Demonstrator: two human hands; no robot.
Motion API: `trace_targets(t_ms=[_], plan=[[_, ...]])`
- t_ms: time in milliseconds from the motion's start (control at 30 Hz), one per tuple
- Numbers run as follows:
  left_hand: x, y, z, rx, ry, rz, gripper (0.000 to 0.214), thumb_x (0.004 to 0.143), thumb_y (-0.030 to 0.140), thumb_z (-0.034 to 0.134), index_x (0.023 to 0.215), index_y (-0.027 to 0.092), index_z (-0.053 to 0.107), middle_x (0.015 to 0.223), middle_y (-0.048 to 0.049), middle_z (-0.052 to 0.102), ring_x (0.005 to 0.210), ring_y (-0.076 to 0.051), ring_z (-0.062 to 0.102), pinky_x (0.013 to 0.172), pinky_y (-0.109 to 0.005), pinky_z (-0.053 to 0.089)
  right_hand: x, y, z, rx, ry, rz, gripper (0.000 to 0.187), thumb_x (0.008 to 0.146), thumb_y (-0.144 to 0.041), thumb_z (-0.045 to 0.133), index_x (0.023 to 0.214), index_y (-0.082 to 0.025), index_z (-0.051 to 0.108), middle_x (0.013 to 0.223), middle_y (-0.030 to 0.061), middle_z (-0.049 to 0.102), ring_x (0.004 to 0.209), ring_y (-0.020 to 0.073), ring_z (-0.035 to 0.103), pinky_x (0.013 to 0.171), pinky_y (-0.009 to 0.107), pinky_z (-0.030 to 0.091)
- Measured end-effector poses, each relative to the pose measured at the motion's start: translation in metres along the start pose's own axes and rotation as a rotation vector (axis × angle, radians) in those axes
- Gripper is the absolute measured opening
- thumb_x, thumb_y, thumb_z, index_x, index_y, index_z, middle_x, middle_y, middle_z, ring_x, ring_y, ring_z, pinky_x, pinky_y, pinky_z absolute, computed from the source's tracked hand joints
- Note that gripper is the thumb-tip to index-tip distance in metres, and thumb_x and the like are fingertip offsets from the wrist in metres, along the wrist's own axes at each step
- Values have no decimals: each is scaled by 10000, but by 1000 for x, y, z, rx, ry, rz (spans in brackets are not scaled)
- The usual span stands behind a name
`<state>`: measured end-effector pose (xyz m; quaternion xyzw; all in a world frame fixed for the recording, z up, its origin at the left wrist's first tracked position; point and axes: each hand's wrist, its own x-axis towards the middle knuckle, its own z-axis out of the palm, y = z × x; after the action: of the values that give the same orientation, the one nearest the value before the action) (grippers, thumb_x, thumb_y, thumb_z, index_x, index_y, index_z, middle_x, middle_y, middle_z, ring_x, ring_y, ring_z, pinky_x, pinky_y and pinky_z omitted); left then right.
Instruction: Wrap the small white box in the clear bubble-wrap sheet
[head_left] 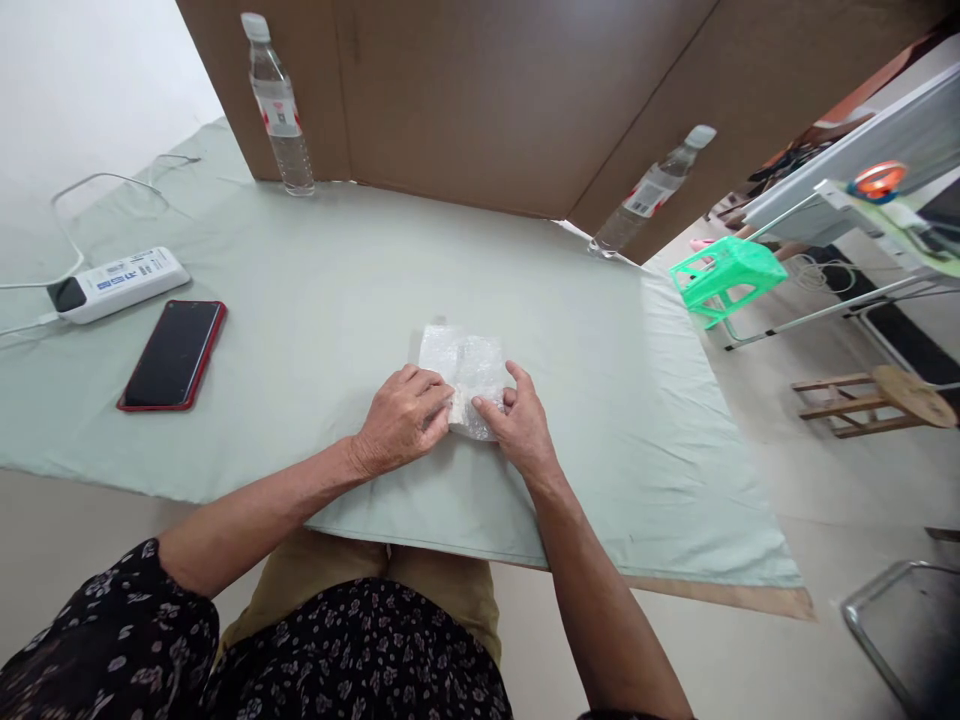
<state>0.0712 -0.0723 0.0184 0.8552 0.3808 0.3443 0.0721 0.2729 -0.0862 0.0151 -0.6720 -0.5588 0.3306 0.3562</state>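
Hands pinch bubble wrap piece (465,372) on green cloth (315,300): left hand (401,420), right hand (521,425) gripping near edge.

I am pressing my left hand (403,420) and right hand (519,425) onto the near edge of a bubble-wrap packet (465,370) lying on the green cloth (315,300). A phone (173,354) and power strip (116,284) are lying far left; two bottles (278,105) are standing at the back.

You press a crinkly, clear plastic bag (465,372) onto matt green cloth (315,300), near a glossy phone (172,355).
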Motion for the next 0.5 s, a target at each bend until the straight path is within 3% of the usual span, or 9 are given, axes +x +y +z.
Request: trace_targets(t_ms=[300, 500], plan=[[1, 0, -1, 73, -13, 28, 149, 907, 176, 553, 936, 177, 699, 956, -78, 753, 892, -239, 578, 802, -384, 436, -7, -12, 8, -64, 97, -93, 742, 812, -348, 601, 1489, -111, 412, 684, -65, 506, 635, 152, 522, 709, 333, 485], [2, 1, -1, 128, -33, 23, 147, 905, 203, 562, 908, 187, 709, 928, -69, 758, 840, -231, 577, 758, -374, 435, -3, -19, 13, 170, 51, -25, 772, 782, -407, 652, 1463, -127, 420, 701, -63, 506, 616, 139, 502, 599, 307, 471]])
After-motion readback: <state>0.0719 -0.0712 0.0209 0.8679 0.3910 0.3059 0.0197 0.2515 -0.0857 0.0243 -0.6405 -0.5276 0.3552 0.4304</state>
